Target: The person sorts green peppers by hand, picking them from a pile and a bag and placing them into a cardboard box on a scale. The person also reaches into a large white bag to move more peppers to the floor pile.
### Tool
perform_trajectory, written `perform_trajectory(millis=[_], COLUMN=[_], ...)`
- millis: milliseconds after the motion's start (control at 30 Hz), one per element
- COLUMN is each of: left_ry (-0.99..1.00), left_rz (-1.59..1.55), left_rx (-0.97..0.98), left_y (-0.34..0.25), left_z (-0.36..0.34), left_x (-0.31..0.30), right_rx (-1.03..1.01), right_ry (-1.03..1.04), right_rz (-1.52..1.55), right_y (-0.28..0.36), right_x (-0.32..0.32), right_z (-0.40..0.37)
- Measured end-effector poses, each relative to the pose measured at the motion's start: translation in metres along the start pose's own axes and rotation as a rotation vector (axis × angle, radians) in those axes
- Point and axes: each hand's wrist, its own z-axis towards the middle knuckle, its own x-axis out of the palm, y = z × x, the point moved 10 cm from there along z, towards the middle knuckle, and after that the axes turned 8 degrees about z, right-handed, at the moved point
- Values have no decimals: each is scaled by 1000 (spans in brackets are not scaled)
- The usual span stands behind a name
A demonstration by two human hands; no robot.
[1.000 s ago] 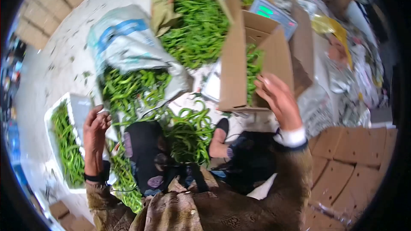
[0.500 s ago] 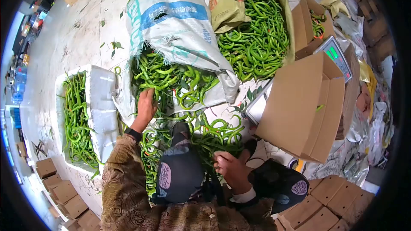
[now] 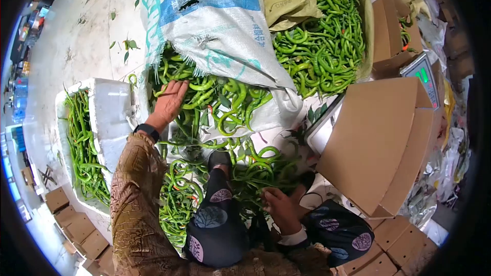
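My left hand (image 3: pixel 170 103), with a dark watch on its wrist, reaches into the mouth of a white woven sack (image 3: pixel 220 36). Its fingers lie stretched over long green chili peppers (image 3: pixel 199 94) spilling out there; the fingertips touch them. Lower down, between my knees, my right hand (image 3: pixel 281 208) is closed with curled fingers beside a floor pile of green chili peppers (image 3: pixel 263 161). Whatever those fingers hold, if anything, is hidden. More peppers, a few of them red, lie in a heap (image 3: pixel 176 202) left of my leg.
A white foam box (image 3: pixel 110 117) of peppers stands at left. Behind on the right is a yellowish sack (image 3: pixel 289 2) full of peppers. An open cardboard box (image 3: pixel 368 138) sits near a scale display (image 3: pixel 423 77). Flattened plastic and stacked cartons (image 3: pixel 394 245) line the right side.
My left hand has moved up and slightly left over the peppers at the sack mouth, its fingers now more visible. My right hand has shifted slightly down and right. The view has tilted a little.
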Motion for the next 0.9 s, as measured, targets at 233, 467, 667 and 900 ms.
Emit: perform_trajectory(millis=[233,467,667,900], left_ry=[74,225,271,485], left_rz=[80,-107,46,-301], left_rx=[51,-159,-167,-261], left_y=[-10,13,-11,-43], left_z=[-16,0,-13,-53], left_x=[35,47,55,36], right_rx=[-20,-9,-20,-22], right_ry=[60,38,49,20], right_rz=[-55,35,17,-50], right_y=[7,-4,5,7], right_x=[21,1,10,16], right_z=[-4,13,9,10])
